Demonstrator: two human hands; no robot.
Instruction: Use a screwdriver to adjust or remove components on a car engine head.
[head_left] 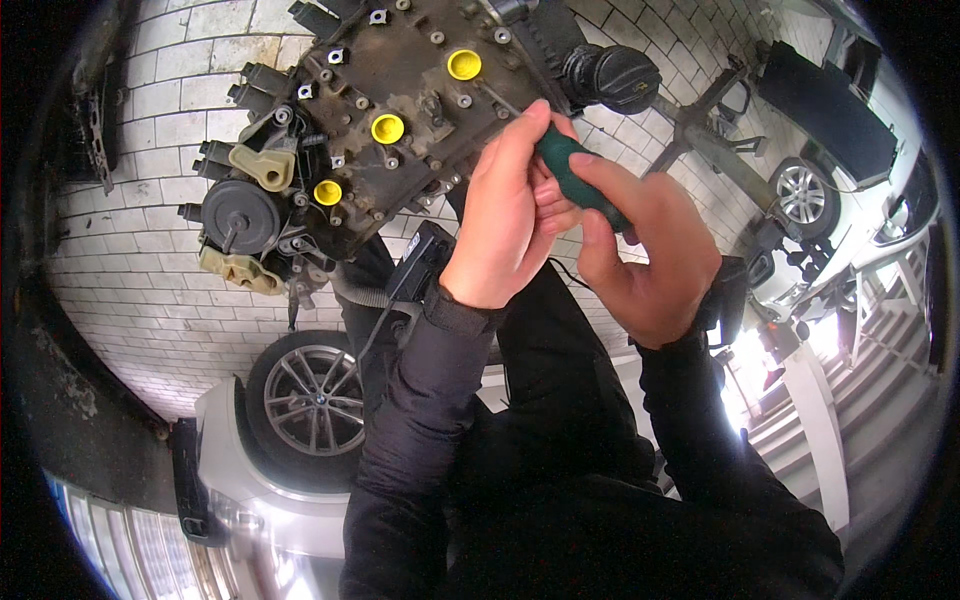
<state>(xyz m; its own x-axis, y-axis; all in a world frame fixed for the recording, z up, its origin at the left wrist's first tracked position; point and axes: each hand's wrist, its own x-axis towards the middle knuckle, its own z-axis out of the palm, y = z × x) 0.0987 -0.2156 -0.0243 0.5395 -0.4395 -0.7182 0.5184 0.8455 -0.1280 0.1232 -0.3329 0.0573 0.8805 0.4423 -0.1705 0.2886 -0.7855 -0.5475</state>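
Observation:
A screwdriver with a dark green handle [570, 172] is between my hands, slanting up and left. My right hand [655, 250] is closed on the rear of the handle, thumb and index finger on opposite sides. My left hand [505, 215] is closed round the front, where handle meets shaft. The thin shaft points at the brown, grimy engine cover [400, 75] beside a bolt [464, 101]; I cannot tell what its tip touches. Yellow round plugs [464, 65] sit in the cover in a slanting row.
A black ribbed filler cap [627, 79] sticks out on the engine's right. At its left are a black round part [240, 219] and tan brackets [262, 167]. A white car's wheel [312, 400] is below left, another car wheel [803, 192] at right. White tiles [150, 240] cover the floor.

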